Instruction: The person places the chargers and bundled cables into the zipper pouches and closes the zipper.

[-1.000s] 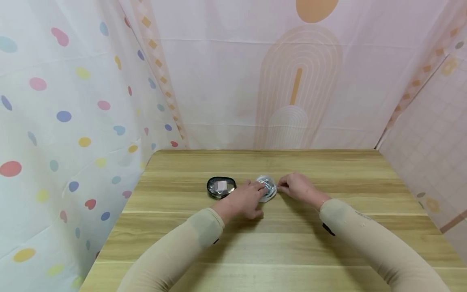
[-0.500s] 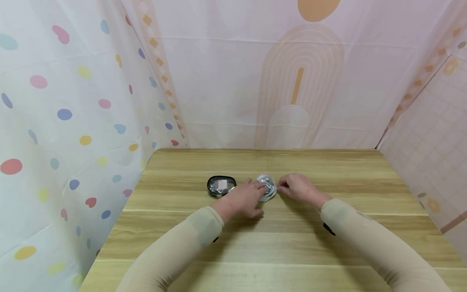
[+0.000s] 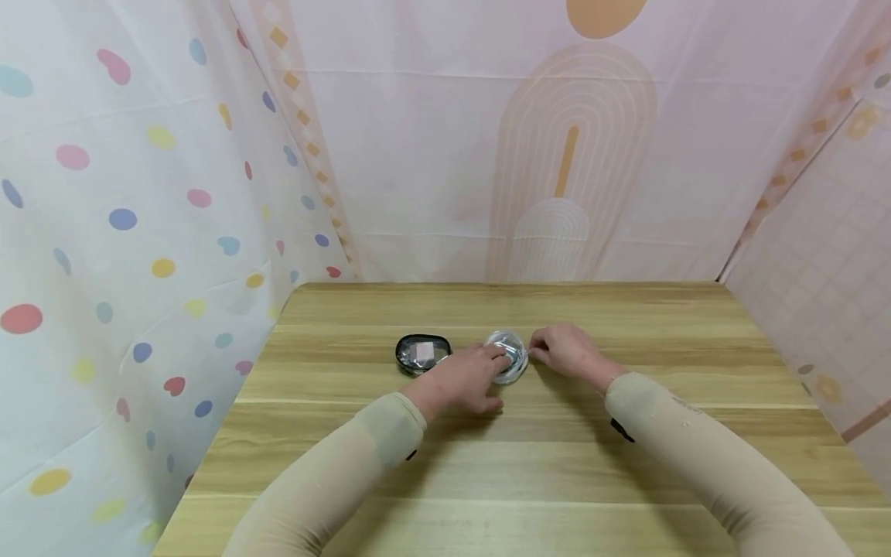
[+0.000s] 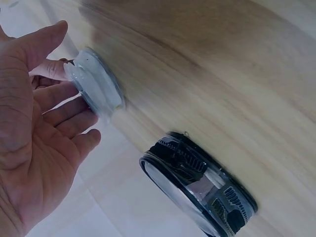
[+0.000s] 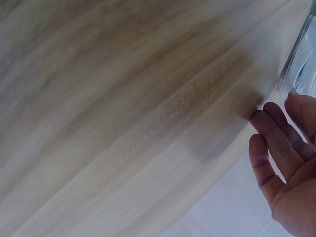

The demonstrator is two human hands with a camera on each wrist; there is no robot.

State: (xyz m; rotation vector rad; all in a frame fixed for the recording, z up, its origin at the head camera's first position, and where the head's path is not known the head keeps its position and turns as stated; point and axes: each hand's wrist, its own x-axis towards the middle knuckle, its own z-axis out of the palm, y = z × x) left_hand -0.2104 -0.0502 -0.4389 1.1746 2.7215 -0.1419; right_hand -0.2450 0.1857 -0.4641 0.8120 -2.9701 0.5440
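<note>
A small round clear case point(image 3: 510, 370) with pale contents lies near the middle of the table. My left hand point(image 3: 468, 379) rests its fairly straight fingers on the case's top and left side. At the right edge of the case, my right hand point(image 3: 571, 354) pinches with thumb and forefinger; the exact part between them is too small to make out. In the right wrist view, the clear case point(image 5: 303, 69) shows only partly, beside the fingertips. Left of the left hand sits an oval black-rimmed clear case point(image 3: 422, 353), upright, with dark items and a pale label inside.
The wood-grain table point(image 3: 529, 480) runs back to a patterned curtain point(image 3: 418, 155). A dotted curtain point(image 3: 139, 309) hangs along the left side and a checked one point(image 3: 821, 255) on the right.
Both hands keep nearly the same place. The right hand has shifted very slightly away from the person, and the round case has moved a little with it.
</note>
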